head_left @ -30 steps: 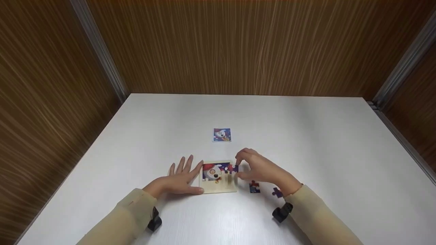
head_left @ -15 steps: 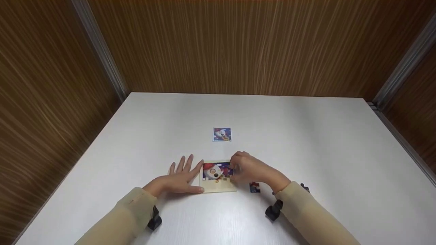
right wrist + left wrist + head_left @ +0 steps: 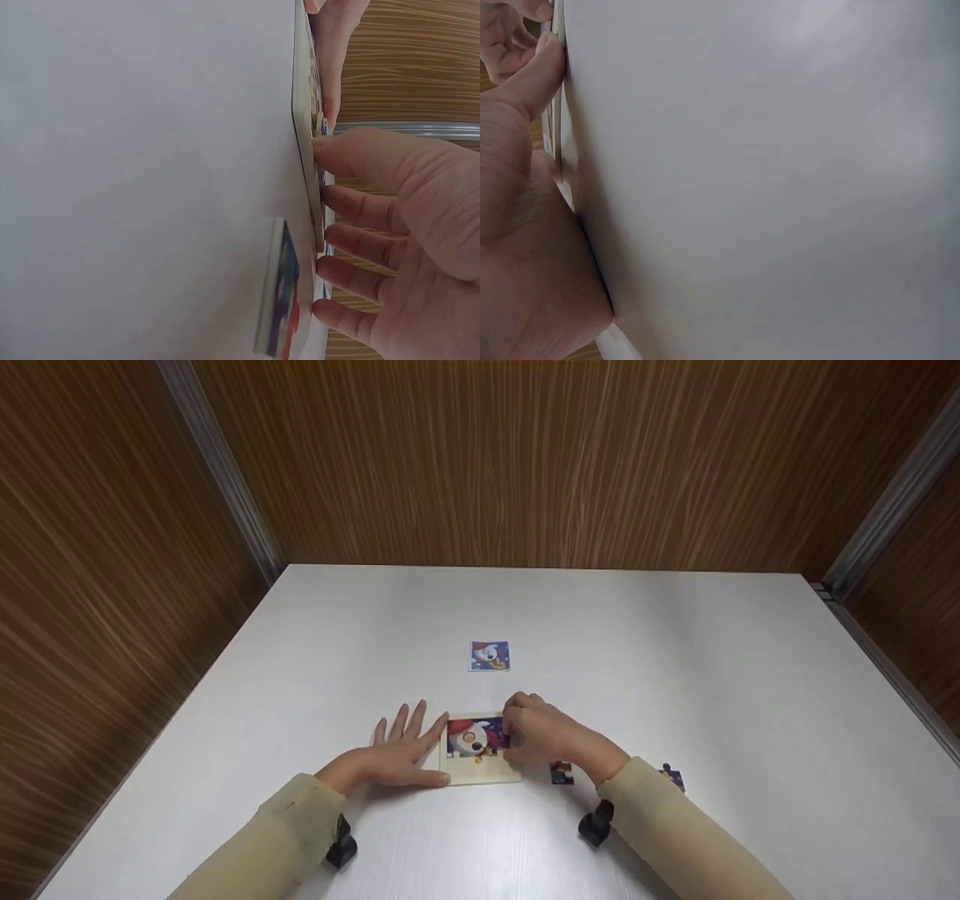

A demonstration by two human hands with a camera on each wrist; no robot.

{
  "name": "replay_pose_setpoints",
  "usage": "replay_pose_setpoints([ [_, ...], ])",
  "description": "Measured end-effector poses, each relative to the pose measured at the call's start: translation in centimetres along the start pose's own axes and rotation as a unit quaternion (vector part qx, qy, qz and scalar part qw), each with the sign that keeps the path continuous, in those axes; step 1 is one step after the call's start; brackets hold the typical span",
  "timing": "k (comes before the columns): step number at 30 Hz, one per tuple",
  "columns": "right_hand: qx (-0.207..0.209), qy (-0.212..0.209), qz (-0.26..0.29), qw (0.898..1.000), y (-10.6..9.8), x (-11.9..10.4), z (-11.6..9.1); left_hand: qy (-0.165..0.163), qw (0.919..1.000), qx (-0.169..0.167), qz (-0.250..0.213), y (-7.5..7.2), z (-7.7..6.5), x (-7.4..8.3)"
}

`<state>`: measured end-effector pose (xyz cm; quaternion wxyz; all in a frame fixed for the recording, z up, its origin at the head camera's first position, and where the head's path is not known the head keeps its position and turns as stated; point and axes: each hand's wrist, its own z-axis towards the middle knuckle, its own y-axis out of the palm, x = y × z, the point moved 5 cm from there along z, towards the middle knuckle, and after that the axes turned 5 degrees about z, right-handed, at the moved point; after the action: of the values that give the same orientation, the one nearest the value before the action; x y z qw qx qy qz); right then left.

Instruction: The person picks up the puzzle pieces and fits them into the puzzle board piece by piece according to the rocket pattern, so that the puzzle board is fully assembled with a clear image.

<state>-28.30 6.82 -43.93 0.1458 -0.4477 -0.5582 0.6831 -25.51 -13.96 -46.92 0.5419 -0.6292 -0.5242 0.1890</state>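
A shallow cream puzzle board [image 3: 480,774] lies on the white table, with a partly assembled dog-face picture [image 3: 469,737] in its upper part. My left hand [image 3: 394,757] rests flat with fingers spread, thumb and index tip against the board's left edge. At the picture's right side, my right hand [image 3: 544,733] pinches a puzzle piece [image 3: 322,172] between thumb and index finger, down at the board. Those fingers mostly hide the piece in the head view. In the right wrist view, the other fingertips of my right hand reach down past the board's edge.
Just right of the board lies a loose puzzle piece [image 3: 561,773]. Another loose piece [image 3: 673,776] is beyond my right forearm. A small picture card [image 3: 490,656] of the same dog lies behind the board. Wood-grain panels [image 3: 525,465] enclose the table's back and sides.
My right hand has moved left with the puzzle piece, from the board's right edge onto the picture. The loose piece by my right forearm has come into view. My left hand stays put.
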Motion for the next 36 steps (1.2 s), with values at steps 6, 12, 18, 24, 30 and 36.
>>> replay_pose_setpoints([
  [6,-0.002,0.001,0.007,1.000,0.3,-0.1,-0.4,0.007,1.0000,0.000,-0.001,0.0,0.0,0.0],
  [12,0.009,-0.059,-0.007,0.998,0.3,-0.6,-1.1,0.009,1.0000,0.001,0.000,0.1,0.0,-0.2],
  [18,0.011,-0.077,-0.006,0.997,0.1,-0.8,-1.4,0.006,1.0000,0.005,-0.001,0.0,-0.1,-0.4],
  [24,0.026,-0.075,-0.017,0.997,0.2,-1.0,-1.2,-0.002,1.0000,0.005,-0.001,0.0,-0.3,-0.5],
  [30,0.035,-0.070,-0.021,0.997,0.2,-1.1,-0.9,-0.004,1.0000,0.005,0.004,0.0,-0.3,-0.4],
  [36,0.032,-0.086,-0.036,0.995,0.1,-1.2,-0.9,-0.007,1.0000,0.005,0.005,-0.1,-0.2,-0.4],
])
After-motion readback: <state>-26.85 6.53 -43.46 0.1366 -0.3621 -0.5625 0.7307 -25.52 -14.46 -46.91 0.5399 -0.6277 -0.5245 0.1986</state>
